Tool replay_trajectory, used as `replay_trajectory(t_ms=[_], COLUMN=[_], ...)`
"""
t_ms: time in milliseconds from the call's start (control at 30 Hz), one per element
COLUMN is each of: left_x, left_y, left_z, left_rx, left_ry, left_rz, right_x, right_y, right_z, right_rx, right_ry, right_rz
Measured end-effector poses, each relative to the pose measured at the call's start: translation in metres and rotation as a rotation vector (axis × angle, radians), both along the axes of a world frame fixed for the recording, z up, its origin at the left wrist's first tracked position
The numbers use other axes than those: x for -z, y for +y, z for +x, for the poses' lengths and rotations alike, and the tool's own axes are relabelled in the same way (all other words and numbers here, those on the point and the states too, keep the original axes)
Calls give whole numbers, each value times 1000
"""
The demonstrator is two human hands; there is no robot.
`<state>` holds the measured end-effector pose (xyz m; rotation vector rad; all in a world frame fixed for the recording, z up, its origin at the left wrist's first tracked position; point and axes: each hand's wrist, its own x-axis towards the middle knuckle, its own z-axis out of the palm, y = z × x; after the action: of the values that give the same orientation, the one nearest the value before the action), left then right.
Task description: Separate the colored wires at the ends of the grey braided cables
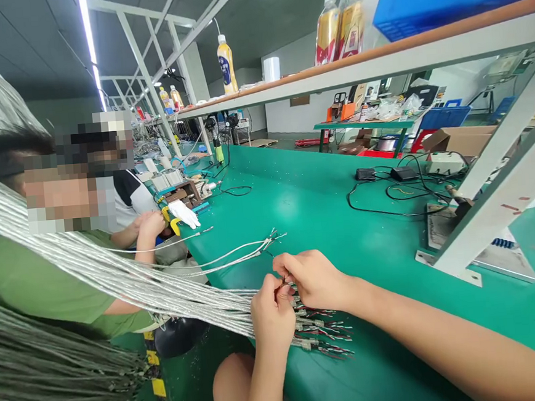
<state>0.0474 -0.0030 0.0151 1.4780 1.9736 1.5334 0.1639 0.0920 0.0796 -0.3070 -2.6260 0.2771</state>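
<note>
My left hand (272,311) is closed in a pinch over the end of a cable, above a bundle of silvery-white braided cables (196,299). Against its fingertips, my right hand (318,281) pinches at the same cable end; a small dark bit shows between the fingers, and the rest is hidden. Beneath and beside both hands lie stripped cable ends (332,348) with thin red, black and white wires fanned out on the green tabletop (381,352). A few separate cables (248,249) rest farther back, their ends also bared.
To the left sits a co-worker in a green shirt (46,273), another person beyond. A white glove (184,213) lies near a bench machine (186,194). Black power adapters (404,173) with cords are at the right, beside a white shelf post (476,209). Bottles (327,28) stand overhead.
</note>
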Motion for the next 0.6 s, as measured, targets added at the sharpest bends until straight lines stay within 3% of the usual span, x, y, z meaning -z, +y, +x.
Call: replay_trajectory(t_ms=[300, 533, 600], left_x=[4, 12, 12], left_y=[3, 6, 5], left_z=[0, 0, -1], left_rx=[8, -9, 6], left_ry=[-131, -285, -291], left_rz=[50, 98, 101], right_x=[-15, -31, -35], right_y=[6, 19, 17], right_z=[6, 11, 10], right_rx=[-14, 126, 109], right_ry=[69, 577, 555], right_rz=[-139, -446, -524])
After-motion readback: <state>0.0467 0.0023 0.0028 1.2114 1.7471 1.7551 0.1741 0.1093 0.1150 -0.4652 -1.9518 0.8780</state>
